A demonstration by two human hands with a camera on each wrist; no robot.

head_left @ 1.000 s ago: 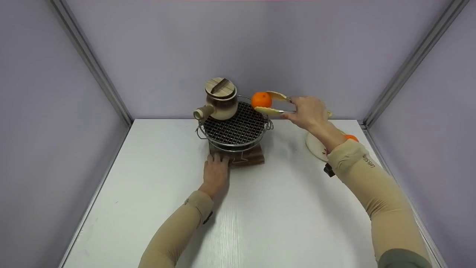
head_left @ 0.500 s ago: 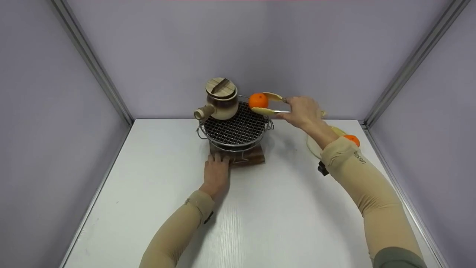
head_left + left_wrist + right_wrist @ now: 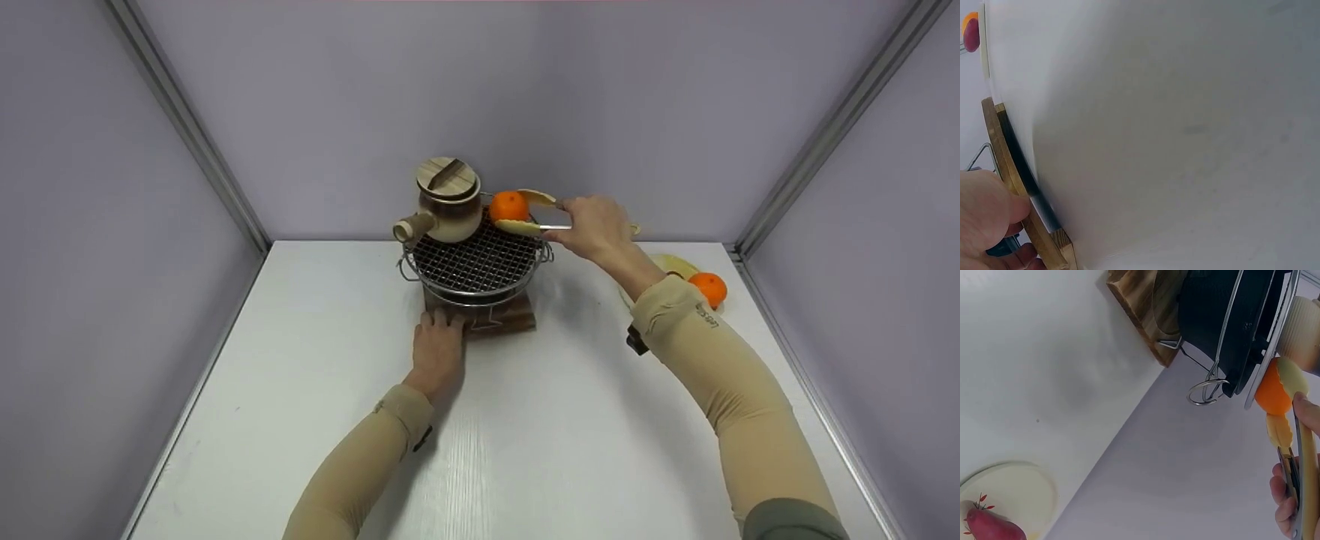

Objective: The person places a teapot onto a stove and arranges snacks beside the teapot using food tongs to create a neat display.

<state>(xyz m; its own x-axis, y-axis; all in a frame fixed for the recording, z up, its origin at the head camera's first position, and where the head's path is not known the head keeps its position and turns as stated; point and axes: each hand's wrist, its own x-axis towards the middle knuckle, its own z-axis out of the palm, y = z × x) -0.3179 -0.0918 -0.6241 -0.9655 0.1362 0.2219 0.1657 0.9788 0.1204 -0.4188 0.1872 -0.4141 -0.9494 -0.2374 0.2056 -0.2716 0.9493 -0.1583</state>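
- Farther left than a second ago, the orange (image 3: 508, 207) and the tongs (image 3: 553, 227) now sit above the right rear of the round grill rack (image 3: 480, 270), with the right hand (image 3: 596, 225) moved along behind them
- Right fingers curl round the tongs, whose yellow tips flank the orange; whether the fruit touches the mesh, I cannot tell
- Just left of the orange, the side-handled pot (image 3: 454, 217) stands on the rack under its wooden lid (image 3: 446, 177)
- Left hand (image 3: 437, 349) grips the front-left edge of the wooden board (image 3: 510, 319) beneath the grill, thumb against the edge
- Over on the right, a pale plate (image 3: 1027, 486) on the white table (image 3: 225, 450) bears a reddish fruit (image 3: 994, 526) (partly cut off in the right wrist view), with another orange (image 3: 708, 289) showing past the sleeve
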